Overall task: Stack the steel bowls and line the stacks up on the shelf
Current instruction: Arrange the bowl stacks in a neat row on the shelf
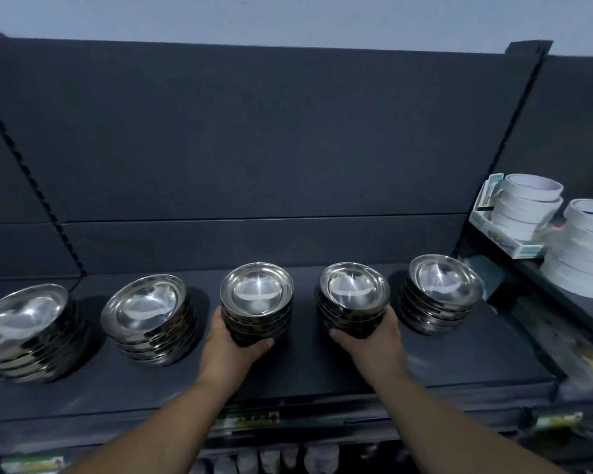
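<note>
Several stacks of shiny steel bowls stand in a row on a dark grey shelf [322, 367]. My left hand [231, 347] grips the near side of the middle stack [256, 292]. My right hand [372, 340] grips the near side of the stack to its right [354, 289], whose top bowl sits tilted. Untouched stacks stand at the far left [24, 323], left of centre [148, 309] and at the right [442, 285].
The shelf's dark back panel [254, 148] rises behind the bowls. To the right, a neighbouring shelf holds stacks of white tape rolls [589, 248] and a small box [507, 234]. Price labels [250, 419] run along the shelf's front edge.
</note>
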A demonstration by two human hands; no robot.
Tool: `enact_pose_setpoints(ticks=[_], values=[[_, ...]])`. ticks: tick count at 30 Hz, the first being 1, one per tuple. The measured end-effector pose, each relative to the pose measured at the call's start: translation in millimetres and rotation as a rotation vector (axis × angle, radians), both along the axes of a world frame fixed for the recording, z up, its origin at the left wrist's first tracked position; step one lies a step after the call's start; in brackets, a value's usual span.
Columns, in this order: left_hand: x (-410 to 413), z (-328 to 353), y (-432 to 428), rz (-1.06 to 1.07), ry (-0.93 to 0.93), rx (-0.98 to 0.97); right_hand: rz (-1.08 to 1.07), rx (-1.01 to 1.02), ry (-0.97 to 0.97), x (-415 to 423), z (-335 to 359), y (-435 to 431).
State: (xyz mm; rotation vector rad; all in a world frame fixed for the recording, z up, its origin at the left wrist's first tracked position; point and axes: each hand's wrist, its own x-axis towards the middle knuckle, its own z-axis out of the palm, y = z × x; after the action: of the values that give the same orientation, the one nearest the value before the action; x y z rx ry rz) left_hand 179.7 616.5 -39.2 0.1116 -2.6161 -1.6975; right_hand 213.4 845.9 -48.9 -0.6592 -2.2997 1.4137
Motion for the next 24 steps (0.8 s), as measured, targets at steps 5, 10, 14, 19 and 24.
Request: enact_pose_setpoints(ticks=[5, 10, 14, 19, 24], values=[[-6, -3, -1, 0.033, 0.022, 0.019, 0.008, 0.027, 0.097, 1, 24, 0], [-10, -6, 2, 0.039, 0.052, 0.011, 0.088, 0.093, 0.14, -6, 33, 1], [-12, -10, 1, 0.043, 0.047, 0.006, 0.1, 0.128, 0.139, -9, 31, -1], [-13, -11, 0, 0.03, 0.054, 0.008, 0.084, 0.16, 0.166, -9, 29, 1], [-12, -9, -1, 0.015, 0.077, 0.015, 0.078, 0.19, 0.189, -9, 27, 2]])
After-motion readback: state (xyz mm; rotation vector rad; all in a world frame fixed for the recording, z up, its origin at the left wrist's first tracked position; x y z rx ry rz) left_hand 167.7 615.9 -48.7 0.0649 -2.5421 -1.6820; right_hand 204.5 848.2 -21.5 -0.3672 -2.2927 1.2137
